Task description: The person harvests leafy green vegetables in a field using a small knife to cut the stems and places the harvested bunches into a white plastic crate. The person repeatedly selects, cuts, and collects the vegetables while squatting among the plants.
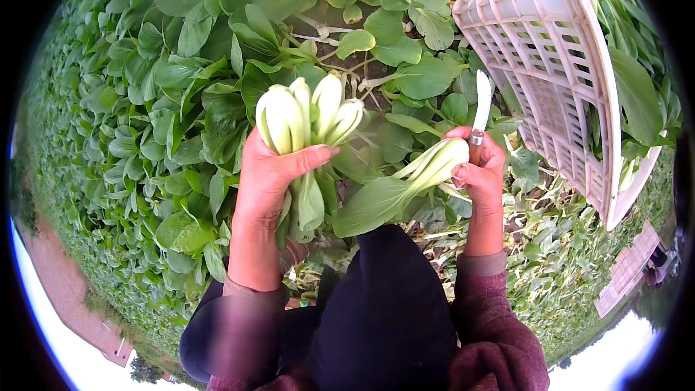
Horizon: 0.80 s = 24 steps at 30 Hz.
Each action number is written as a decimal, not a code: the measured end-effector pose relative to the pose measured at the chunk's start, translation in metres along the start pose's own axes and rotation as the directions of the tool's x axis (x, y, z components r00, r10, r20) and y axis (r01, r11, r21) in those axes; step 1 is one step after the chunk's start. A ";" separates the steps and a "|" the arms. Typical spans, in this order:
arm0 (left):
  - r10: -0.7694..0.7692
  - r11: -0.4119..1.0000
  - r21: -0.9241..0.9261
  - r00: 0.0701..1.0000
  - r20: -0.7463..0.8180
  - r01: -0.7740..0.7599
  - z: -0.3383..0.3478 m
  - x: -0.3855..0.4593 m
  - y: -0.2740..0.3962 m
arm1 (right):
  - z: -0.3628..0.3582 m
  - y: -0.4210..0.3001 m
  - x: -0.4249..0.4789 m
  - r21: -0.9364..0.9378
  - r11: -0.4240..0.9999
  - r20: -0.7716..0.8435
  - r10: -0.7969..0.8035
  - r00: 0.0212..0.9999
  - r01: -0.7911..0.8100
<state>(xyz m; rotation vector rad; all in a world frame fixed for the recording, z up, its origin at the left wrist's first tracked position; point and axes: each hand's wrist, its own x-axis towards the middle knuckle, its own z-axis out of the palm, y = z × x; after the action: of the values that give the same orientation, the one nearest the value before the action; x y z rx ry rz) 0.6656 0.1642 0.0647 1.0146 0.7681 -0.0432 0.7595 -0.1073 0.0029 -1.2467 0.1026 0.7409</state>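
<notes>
Several heads of bok choy (288,117) are bunched in my left hand (271,174), their pale cut bases up and leaves hanging below. My right hand (483,165) grips a small knife (482,100) by its brown handle, blade pointing away from me. That same hand also pinches one more bok choy (429,165) by its base; its leaf slants down to the left, towards the bunch. Both hands are above my dark-clad knees (380,304). Some leaves of the bunch are hidden behind my left hand and wrist.
A white plastic crate (548,70) tilts at the right with leafy greens (640,81) inside. Dense growing bok choy (157,119) fills the left. Cut leaves (543,282) litter the ground at lower right. More crates (627,271) stand far off at the right edge.
</notes>
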 end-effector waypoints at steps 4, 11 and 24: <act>-0.075 0.984 0.171 0.979 0.190 0.042 0.030 0.008 -0.044 | 0.023 0.013 -0.005 0.054 0.992 -0.136 0.117 0.984 -0.111; -0.124 0.799 0.601 0.977 0.174 -0.005 0.050 0.004 -0.083 | 0.028 0.045 -0.009 0.090 0.979 -0.281 0.200 0.939 -0.182; -0.318 0.810 0.547 0.942 0.107 0.211 -0.055 0.008 -0.042 | 0.099 0.088 0.088 -0.602 0.779 0.252 -0.025 0.967 0.177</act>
<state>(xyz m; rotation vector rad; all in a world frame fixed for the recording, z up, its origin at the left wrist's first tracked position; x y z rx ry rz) 0.6254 0.1857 0.0121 1.3945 0.7276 -0.6233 0.7466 0.0309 -0.0752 -1.7672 -0.4391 0.8521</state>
